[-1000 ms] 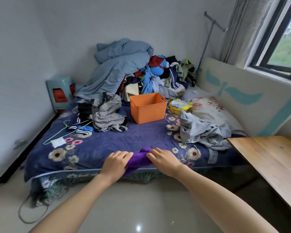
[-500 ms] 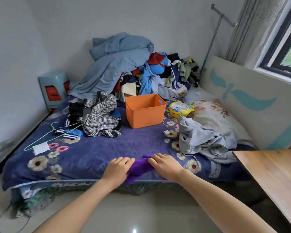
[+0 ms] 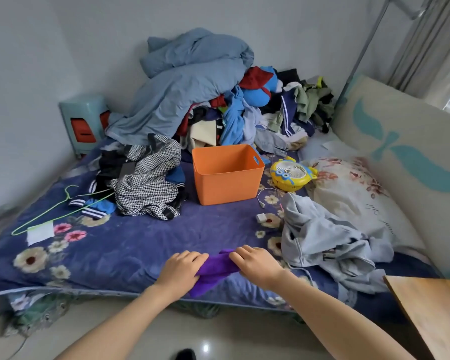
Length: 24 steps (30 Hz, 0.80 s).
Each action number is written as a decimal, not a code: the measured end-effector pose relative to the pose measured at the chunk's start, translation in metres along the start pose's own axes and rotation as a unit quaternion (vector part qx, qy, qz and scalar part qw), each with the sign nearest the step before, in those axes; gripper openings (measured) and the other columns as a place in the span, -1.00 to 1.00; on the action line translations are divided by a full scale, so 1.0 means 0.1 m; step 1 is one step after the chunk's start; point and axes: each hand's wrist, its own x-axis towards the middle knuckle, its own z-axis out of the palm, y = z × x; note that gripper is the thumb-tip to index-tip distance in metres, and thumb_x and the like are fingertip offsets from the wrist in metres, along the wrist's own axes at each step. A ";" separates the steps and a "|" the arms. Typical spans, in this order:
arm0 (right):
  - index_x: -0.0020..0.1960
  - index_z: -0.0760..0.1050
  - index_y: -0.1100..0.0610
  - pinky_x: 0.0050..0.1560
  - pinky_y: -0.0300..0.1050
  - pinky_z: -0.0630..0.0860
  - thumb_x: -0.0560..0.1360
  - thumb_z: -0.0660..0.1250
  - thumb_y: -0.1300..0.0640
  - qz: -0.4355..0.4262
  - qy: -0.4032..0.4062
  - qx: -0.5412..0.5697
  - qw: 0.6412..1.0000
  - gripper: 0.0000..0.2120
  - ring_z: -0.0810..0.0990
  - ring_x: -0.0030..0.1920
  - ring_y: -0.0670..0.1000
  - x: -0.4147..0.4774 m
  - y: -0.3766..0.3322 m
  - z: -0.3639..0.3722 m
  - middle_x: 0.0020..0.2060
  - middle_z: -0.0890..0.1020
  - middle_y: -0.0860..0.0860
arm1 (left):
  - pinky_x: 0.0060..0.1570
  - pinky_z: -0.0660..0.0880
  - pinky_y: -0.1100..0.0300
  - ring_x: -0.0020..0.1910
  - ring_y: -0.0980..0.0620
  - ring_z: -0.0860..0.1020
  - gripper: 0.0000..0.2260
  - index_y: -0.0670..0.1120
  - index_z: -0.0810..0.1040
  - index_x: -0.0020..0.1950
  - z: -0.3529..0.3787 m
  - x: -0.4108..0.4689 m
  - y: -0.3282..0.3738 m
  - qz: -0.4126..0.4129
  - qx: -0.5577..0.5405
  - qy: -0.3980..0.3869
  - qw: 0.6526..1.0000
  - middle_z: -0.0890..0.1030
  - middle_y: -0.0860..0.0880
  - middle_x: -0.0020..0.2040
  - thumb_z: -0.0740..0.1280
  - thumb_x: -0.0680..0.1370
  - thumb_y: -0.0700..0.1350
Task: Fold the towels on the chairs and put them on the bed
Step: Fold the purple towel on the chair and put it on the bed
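Fingers [image 3: 192,257] of the left hand [image 3: 182,271] curl down over one end of a purple towel [image 3: 213,268], and the fingers of the right hand [image 3: 255,266] curl over its other end, so both hands grip the cloth between them. The towel is bunched into a narrow band and lies on the near edge of the bed [image 3: 130,250], at about 6 o'clock in the view, with one corner hanging toward the floor under the left hand. Both forearms reach in from the bottom of the frame.

An orange plastic bin [image 3: 226,175] stands on the floral blue bedspread at 12 o'clock from the towel, well apart from it. At 3 o'clock from the bin lies a yellow cartoon fan [image 3: 292,174], near a flowered pillow [image 3: 348,193]. A crumpled pale grey hoodie [image 3: 322,240] sits at 2 o'clock from the right hand, near it but not touching. A houndstooth garment [image 3: 148,183] is heaped at 9 o'clock from the bin, and a green wire hanger [image 3: 57,209] lies further out at 9 o'clock. A blue duvet [image 3: 187,87] tops the clothes pile at 12 o'clock against the wall. A teal stool [image 3: 83,120] stands at 10 o'clock, and a wooden table corner [image 3: 431,307] enters at 4 o'clock.
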 end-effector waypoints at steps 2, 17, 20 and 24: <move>-0.14 0.25 0.08 -0.57 -0.24 0.32 0.23 0.16 0.20 0.002 0.002 0.007 1.000 -0.79 0.50 -0.45 -0.01 0.24 0.19 0.28 -0.42 0.51 -0.06 | -0.47 0.44 0.39 -0.41 0.11 0.59 -0.36 0.03 0.43 0.01 0.14 0.19 -0.29 -0.005 -0.011 -0.006 1.000 0.64 0.13 -0.29 0.50 -0.05 -0.09; -0.18 0.24 0.06 -0.58 -0.24 0.29 -0.07 0.55 0.09 0.043 -0.050 0.028 0.997 -0.38 0.51 -0.46 -0.04 1.72 1.62 1.08 -0.42 0.52 -0.09 | -0.41 0.48 0.42 -0.38 0.20 0.58 -0.44 0.05 0.64 -0.10 0.48 2.00 -1.81 -0.023 -0.060 -0.109 0.992 0.63 0.19 -0.27 0.61 -0.09 -0.03; -0.17 0.25 0.05 -0.56 -0.25 0.31 -0.05 0.54 0.07 0.023 -0.064 0.023 0.997 -0.40 0.50 -0.46 -0.05 1.73 1.93 1.31 -0.42 0.52 -0.10 | -0.44 0.44 0.45 -0.40 0.25 0.55 -0.42 0.10 0.60 -0.09 0.78 2.22 -1.88 -0.009 -0.061 -0.110 0.992 0.61 0.24 -0.28 0.59 -0.09 0.01; -0.13 0.26 0.05 -0.57 -0.26 0.33 0.10 0.42 0.08 0.004 -0.058 0.026 0.998 -0.56 0.53 -0.45 -0.05 1.83 2.34 1.55 -0.41 0.53 -0.09 | -0.21 0.51 0.36 -0.17 0.15 0.61 -0.49 0.04 0.59 0.08 0.80 2.60 -1.93 -0.053 -0.086 -0.115 0.988 0.64 0.16 -0.08 0.55 0.15 -0.03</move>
